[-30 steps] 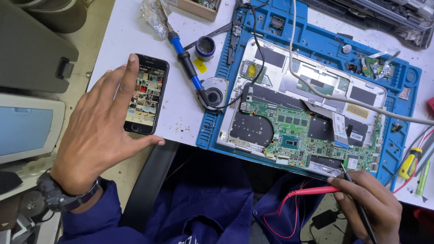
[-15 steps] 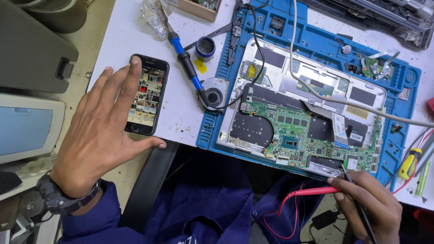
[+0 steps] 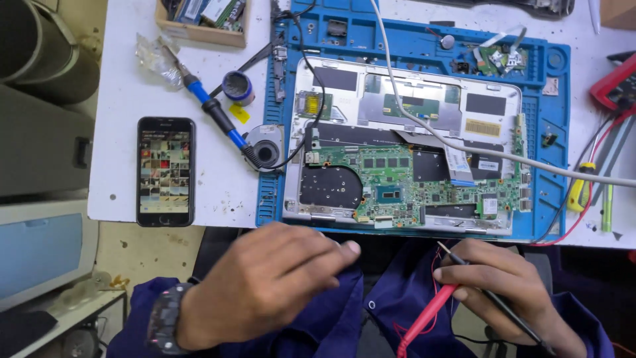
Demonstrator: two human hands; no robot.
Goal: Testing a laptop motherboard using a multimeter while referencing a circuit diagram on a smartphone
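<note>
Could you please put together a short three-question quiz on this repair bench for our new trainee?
1. True or false: the left hand is touching the phone.
2. What does the right hand hold?
A. a screwdriver
B. a red probe and a black probe
C. a fan
3. Fill in: the opened laptop lies on a ___ mat.

Key:
1. False; the hand is in front of the table edge, apart from the phone.
2. B
3. blue
</note>
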